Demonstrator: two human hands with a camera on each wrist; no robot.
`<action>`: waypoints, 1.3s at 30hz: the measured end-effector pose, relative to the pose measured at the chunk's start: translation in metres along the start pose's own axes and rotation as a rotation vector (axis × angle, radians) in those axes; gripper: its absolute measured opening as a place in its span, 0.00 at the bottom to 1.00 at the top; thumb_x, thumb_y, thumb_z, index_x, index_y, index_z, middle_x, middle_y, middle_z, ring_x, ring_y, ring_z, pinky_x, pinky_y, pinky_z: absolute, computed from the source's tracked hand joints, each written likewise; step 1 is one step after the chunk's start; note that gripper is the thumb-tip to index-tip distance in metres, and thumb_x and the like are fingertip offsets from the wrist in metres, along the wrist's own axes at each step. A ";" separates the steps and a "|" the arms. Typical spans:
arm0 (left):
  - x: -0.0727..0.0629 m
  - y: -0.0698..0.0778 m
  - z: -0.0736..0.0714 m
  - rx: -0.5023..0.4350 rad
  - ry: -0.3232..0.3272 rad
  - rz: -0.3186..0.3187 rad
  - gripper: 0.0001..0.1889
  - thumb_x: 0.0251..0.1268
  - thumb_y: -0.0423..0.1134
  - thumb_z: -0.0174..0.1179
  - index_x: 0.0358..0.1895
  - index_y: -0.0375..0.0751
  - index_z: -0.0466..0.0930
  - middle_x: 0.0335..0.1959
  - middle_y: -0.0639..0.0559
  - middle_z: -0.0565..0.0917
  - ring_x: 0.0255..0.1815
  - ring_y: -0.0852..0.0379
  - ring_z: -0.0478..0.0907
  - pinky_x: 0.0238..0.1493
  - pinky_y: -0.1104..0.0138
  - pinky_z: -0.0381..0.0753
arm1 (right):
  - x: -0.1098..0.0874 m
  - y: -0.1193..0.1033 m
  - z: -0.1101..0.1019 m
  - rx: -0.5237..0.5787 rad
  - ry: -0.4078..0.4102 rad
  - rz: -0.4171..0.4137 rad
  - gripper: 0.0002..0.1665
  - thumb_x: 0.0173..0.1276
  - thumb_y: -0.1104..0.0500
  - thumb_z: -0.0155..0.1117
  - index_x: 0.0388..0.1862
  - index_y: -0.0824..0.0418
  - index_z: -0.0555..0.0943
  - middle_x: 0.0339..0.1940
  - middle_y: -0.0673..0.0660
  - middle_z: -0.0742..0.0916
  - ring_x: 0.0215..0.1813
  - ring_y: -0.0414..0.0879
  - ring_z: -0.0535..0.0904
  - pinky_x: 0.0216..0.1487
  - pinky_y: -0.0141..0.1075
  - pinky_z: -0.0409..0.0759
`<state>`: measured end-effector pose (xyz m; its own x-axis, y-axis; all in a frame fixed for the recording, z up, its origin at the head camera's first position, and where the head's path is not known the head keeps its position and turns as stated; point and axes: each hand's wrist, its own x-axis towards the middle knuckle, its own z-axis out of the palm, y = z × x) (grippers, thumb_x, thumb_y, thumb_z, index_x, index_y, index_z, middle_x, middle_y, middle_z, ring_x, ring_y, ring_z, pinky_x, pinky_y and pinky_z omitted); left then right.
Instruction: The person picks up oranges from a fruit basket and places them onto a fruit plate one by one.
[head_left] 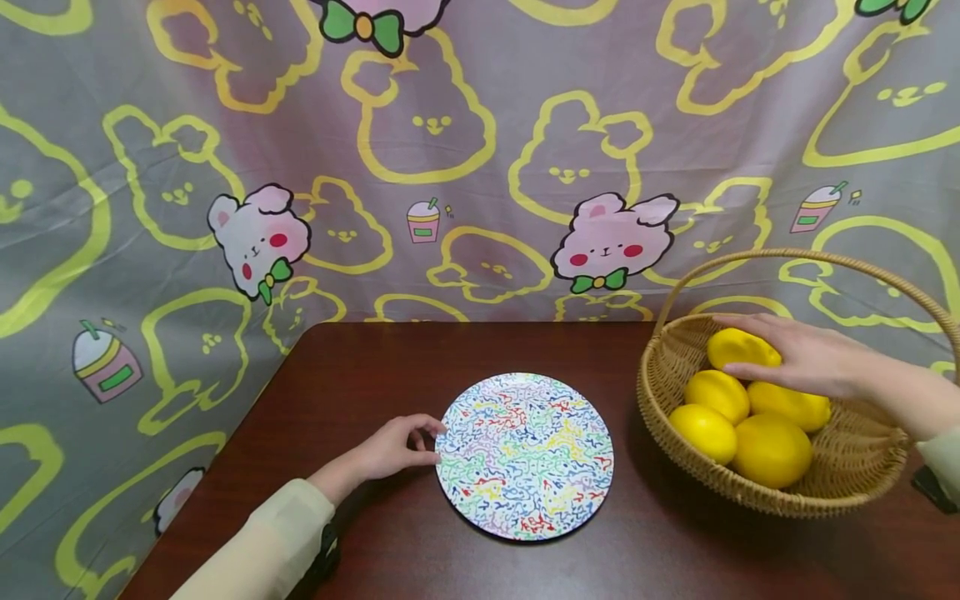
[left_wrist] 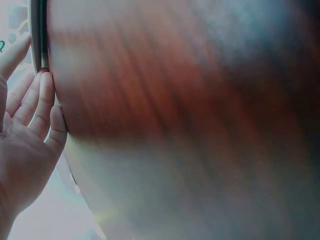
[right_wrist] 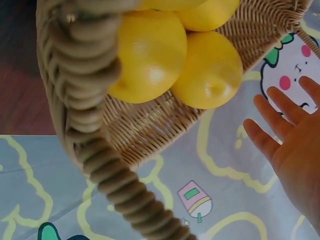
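Note:
In the head view my left hand (head_left: 393, 446) is at the left edge of a round plate (head_left: 525, 458) with a multicoloured squiggle pattern. Its thumb and fingertips sit right at the rim. The left wrist view shows the fingers (left_wrist: 44, 100) fairly straight beside the plate's dark edge. Inside the wicker basket (head_left: 862, 450), my right hand (head_left: 810, 354) reaches over the farthest yellow lemon (head_left: 738, 348), its thumb along the near side. From the right wrist, the fingers (right_wrist: 287, 112) look straight and spread, apart from the lemons (right_wrist: 207, 70).
Several more yellow fruits (head_left: 772, 450) lie in the basket, one rounder and deeper in colour. The tall basket handle (head_left: 795, 252) arches over the right forearm. Both plate and basket stand on a dark wooden table (head_left: 367, 367). A cartoon-print cloth (head_left: 480, 200) hangs behind it.

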<state>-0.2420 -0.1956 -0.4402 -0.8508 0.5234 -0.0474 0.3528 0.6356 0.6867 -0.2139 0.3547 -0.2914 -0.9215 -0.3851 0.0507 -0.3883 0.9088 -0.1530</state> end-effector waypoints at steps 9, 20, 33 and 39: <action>-0.001 0.000 0.000 -0.005 -0.004 0.003 0.20 0.57 0.44 0.71 0.53 0.44 0.79 0.42 0.56 0.79 0.33 0.59 0.75 0.36 0.67 0.75 | 0.010 0.008 0.000 0.050 -0.031 0.059 0.43 0.70 0.36 0.55 0.76 0.55 0.58 0.71 0.74 0.63 0.59 0.78 0.68 0.44 0.66 0.70; 0.001 0.001 -0.001 -0.004 -0.007 0.004 0.20 0.57 0.43 0.71 0.52 0.45 0.80 0.42 0.55 0.79 0.33 0.58 0.74 0.35 0.67 0.75 | 0.014 0.026 0.008 0.040 -0.014 0.055 0.48 0.65 0.36 0.62 0.74 0.61 0.60 0.68 0.77 0.64 0.58 0.77 0.69 0.45 0.65 0.71; 0.001 0.000 -0.002 -0.008 -0.019 0.001 0.20 0.58 0.43 0.71 0.53 0.44 0.79 0.42 0.55 0.79 0.33 0.57 0.74 0.36 0.66 0.75 | 0.018 0.043 0.016 0.182 -0.017 0.062 0.51 0.59 0.44 0.73 0.71 0.68 0.62 0.66 0.78 0.64 0.63 0.75 0.61 0.54 0.66 0.63; 0.000 0.001 -0.001 -0.008 -0.015 0.006 0.20 0.58 0.42 0.71 0.53 0.43 0.79 0.42 0.55 0.79 0.33 0.57 0.74 0.36 0.67 0.75 | 0.020 0.052 0.024 0.245 -0.017 0.069 0.49 0.62 0.47 0.71 0.71 0.71 0.59 0.65 0.79 0.65 0.62 0.76 0.62 0.53 0.66 0.62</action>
<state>-0.2421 -0.1960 -0.4387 -0.8427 0.5357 -0.0534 0.3550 0.6275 0.6930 -0.2522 0.3905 -0.3217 -0.9446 -0.3280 0.0159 -0.3079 0.8678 -0.3901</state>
